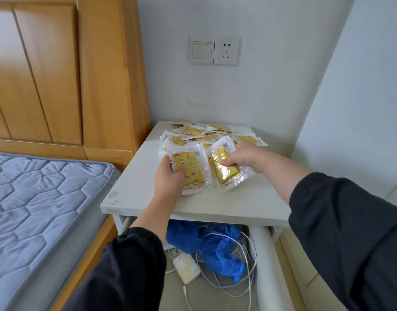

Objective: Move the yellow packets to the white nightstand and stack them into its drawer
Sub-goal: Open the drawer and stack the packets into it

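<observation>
The single head camera is looking forward and down from the person's head, close above the nightstand [193,205] and its open drawer [263,261], facing the wall [260,90], with the bed [40,198] lying at the left edge.

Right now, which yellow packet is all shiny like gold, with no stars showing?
The packet in the right hand: the shiny gold packet. The star-patterned packet in the left hand shows stars and moons, as do those in the pile behind.
</observation>
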`<state>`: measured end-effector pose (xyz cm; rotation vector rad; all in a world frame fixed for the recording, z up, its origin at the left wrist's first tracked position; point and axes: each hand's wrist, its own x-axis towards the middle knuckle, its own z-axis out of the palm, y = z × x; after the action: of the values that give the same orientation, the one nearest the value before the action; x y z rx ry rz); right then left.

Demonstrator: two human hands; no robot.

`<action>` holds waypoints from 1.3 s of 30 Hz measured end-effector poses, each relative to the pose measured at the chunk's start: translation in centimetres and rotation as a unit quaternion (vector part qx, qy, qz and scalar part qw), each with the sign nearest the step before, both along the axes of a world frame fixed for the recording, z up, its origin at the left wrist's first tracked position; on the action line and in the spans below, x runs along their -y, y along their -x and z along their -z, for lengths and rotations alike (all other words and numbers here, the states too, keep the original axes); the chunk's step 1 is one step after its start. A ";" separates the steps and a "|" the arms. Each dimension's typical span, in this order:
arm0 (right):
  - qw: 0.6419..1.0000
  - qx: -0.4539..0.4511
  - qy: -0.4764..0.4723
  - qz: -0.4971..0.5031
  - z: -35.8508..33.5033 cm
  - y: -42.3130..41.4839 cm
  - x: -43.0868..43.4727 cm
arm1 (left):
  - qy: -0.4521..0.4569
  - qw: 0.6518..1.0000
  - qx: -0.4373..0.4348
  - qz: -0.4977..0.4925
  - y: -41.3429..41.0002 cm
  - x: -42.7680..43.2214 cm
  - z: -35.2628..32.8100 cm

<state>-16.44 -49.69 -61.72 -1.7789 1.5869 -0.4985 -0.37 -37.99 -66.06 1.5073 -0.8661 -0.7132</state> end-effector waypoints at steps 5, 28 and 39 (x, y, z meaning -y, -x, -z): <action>0.991 0.137 -0.014 -0.003 1.4 2.0 -2.6 | 0.016 0.999 -0.049 0.001 1.2 -2.5 0.0; 0.962 0.242 -0.067 0.108 10.6 9.8 -23.0 | -0.156 0.981 -0.049 0.100 6.2 -16.1 6.9; 0.997 0.000 -0.080 -0.014 10.9 6.5 -25.8 | -0.298 0.942 0.119 0.095 0.3 -15.6 10.0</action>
<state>-22.97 -23.87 -72.63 -1.6782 1.5550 -0.3475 -0.65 -22.42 -76.04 2.1004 -1.0440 -1.0112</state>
